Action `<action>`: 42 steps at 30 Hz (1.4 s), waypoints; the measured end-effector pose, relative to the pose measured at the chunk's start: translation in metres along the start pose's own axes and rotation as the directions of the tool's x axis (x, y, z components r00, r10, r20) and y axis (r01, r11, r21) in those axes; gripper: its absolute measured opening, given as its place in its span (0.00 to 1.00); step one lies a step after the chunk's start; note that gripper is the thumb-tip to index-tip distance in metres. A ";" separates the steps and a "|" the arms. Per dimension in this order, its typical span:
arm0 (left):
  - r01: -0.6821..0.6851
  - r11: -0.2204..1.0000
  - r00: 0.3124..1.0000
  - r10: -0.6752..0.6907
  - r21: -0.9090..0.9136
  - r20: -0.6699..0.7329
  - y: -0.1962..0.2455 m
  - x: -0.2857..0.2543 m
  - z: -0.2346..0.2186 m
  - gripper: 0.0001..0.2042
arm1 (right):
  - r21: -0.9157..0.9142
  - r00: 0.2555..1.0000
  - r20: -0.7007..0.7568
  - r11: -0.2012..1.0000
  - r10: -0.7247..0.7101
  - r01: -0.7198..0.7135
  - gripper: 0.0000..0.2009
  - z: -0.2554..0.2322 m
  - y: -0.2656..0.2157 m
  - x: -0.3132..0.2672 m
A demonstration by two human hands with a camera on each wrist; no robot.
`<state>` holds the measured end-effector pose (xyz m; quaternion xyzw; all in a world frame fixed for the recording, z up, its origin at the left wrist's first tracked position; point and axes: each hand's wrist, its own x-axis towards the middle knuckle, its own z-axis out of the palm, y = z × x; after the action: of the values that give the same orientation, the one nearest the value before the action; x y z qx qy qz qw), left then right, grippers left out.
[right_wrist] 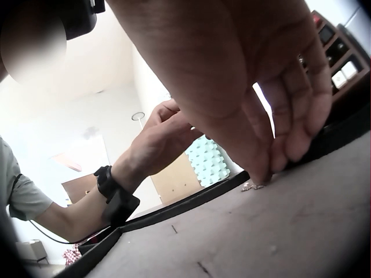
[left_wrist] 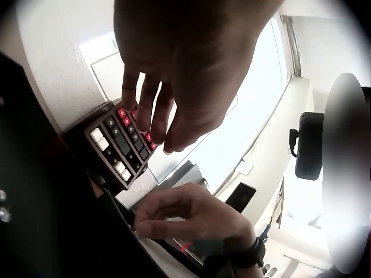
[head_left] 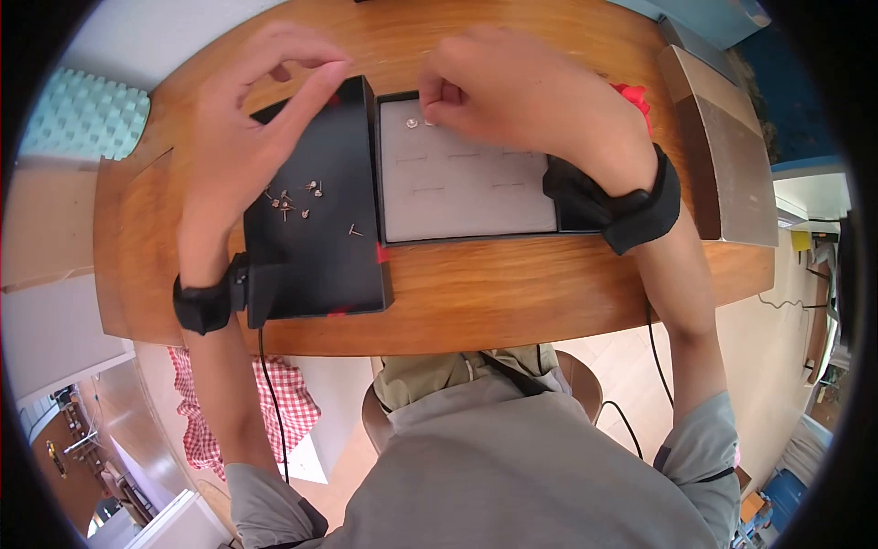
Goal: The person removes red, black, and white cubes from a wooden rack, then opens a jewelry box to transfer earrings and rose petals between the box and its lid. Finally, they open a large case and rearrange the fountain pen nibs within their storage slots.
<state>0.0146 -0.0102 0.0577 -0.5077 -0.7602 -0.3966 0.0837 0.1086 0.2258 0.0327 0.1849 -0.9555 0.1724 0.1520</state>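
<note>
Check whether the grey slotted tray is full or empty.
Neither: the tray holds a small shiny stud near its far edge; nearer slots are bare.

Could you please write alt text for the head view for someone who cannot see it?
A person's right hand pinches at a small stud on a grey slotted tray; the left hand hovers by a black box bearing scattered studs, on a wooden table.

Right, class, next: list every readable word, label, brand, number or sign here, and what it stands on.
No readable words or numbers in any view.
Red pieces and black pieces in the divided tray: pale marks, too small to read.
Cardboard box and black box: no lettering visible.
</note>
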 end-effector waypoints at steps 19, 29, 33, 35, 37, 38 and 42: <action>0.061 0.891 0.948 -0.193 0.451 0.253 -0.001 -0.075 -0.043 0.08 | -0.069 0.997 -0.071 0.998 -0.015 0.010 0.05 0.005 -0.005 -0.005; 0.059 0.909 0.916 -0.214 0.413 0.340 -0.002 -0.068 -0.025 0.08 | -0.001 0.988 0.122 0.996 0.091 -0.091 0.11 -0.026 -0.028 0.013; 0.048 0.897 0.905 -0.225 0.440 0.360 -0.009 -0.066 -0.024 0.06 | 0.045 0.997 0.073 0.998 0.040 -0.044 0.11 -0.024 -0.024 0.013; 0.077 0.901 0.896 -0.251 0.428 0.367 -0.011 -0.066 -0.021 0.05 | 0.042 0.988 0.136 0.996 0.072 -0.078 0.10 -0.024 -0.026 0.014; 0.066 0.904 0.906 -0.232 0.422 0.355 -0.013 -0.067 -0.019 0.05 | 0.043 0.994 0.103 0.998 0.041 -0.045 0.09 -0.022 -0.024 0.012; 0.053 0.909 0.915 -0.210 0.414 0.343 -0.014 -0.067 -0.018 0.05 | 0.039 0.997 0.070 0.999 0.013 -0.015 0.08 -0.021 -0.023 0.011; 0.085 0.933 0.916 -0.212 0.351 0.341 -0.014 -0.069 -0.023 0.05 | 0.055 0.998 -0.068 0.998 0.004 0.000 0.05 -0.008 -0.019 0.006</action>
<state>0.0294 -0.0773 0.0295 -0.4927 -0.8542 -0.1656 -0.0096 0.1131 0.2105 0.0471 0.1820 -0.9449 0.2050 0.1789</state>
